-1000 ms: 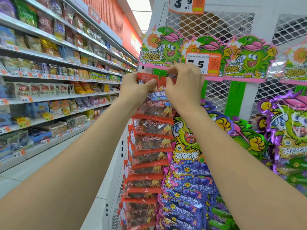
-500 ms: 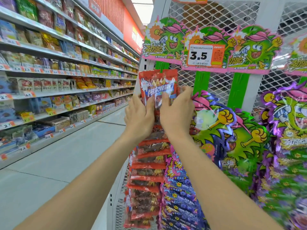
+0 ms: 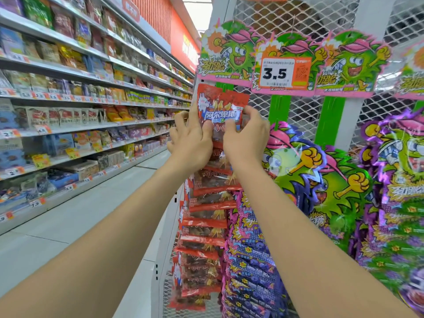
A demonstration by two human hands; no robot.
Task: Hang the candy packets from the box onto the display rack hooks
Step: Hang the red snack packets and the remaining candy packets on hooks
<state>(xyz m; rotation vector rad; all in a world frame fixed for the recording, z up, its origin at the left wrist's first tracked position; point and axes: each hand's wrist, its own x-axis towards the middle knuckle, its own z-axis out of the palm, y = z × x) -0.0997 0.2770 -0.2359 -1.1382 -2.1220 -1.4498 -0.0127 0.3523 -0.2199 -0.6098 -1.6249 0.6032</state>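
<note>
A long strip of red candy packets (image 3: 207, 203) hangs down the left edge of the white mesh display rack (image 3: 298, 37). Its top red header packet (image 3: 221, 106) sits just below the green cartoon header cards. My left hand (image 3: 191, 138) holds the header's left side, fingers curled behind it and thumb on the front. My right hand (image 3: 246, 136) grips the header's right edge with curled fingers. The hook behind the header is hidden. No box is in view.
Purple candy strips (image 3: 250, 260) and green-and-purple cartoon packs (image 3: 321, 180) hang right of the red strip. A price tag reading 3.5 (image 3: 284, 73) hangs above. Stocked store shelves (image 3: 68, 99) line the left of a grey aisle floor (image 3: 80, 214).
Both hands slid down from the strip's top edge to the sides of the header packet, which now shows in full. The camera view tilted and shifted slightly.
</note>
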